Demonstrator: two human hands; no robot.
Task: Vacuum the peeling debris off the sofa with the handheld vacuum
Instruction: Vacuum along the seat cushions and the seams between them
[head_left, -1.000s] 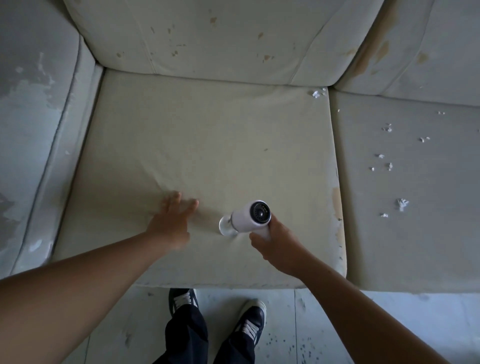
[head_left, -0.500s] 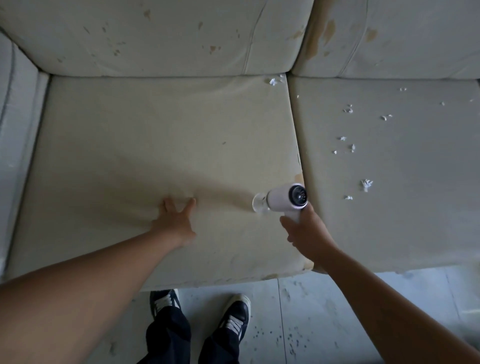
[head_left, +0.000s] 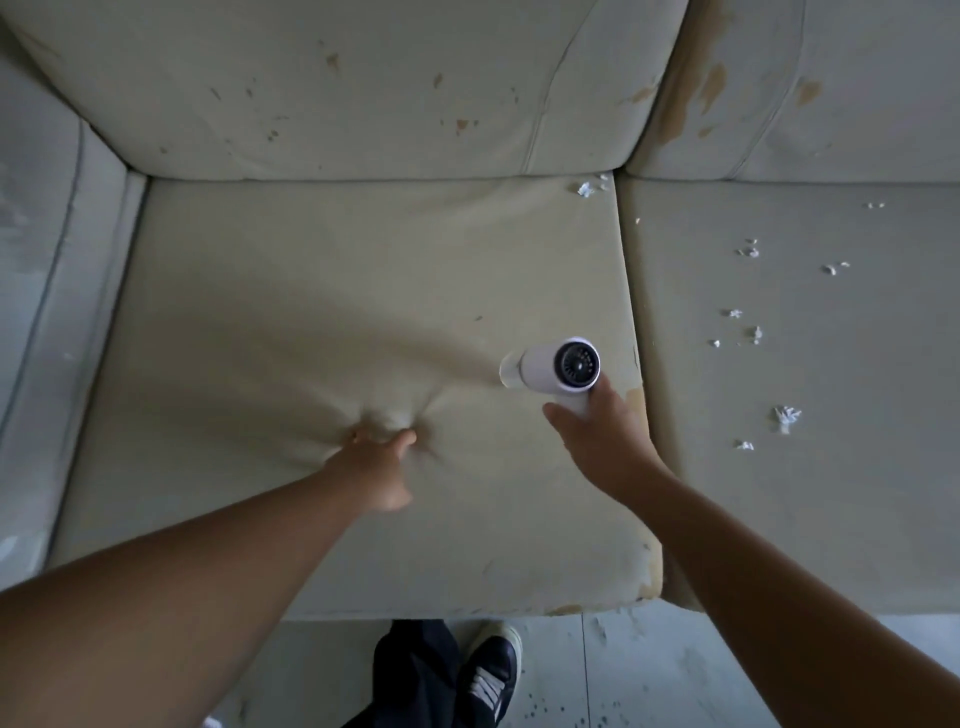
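right hand (head_left: 602, 441) grips vacuum (head_left: 556, 371) near cushion (head_left: 363, 260) right edge; debris (head_left: 787, 415) beyond

A sofa's matt, cloth-like seat cushion (head_left: 363, 291) is puckering into soft wrinkles under the left hand (head_left: 382, 467), with tan bare patches showing along its front edge. The back cushion (head_left: 363, 93) is showing the same dull skin, flaking in brown spots. The handheld vacuum (head_left: 550, 371) is gleaming in smooth white plastic, its end cap a dark slotted grille. Pale, crumpled flakes of debris (head_left: 787, 415) are lying on the neighbouring cushion (head_left: 831, 493); the floor (head_left: 727, 675) is looking hard, grey and speckled.
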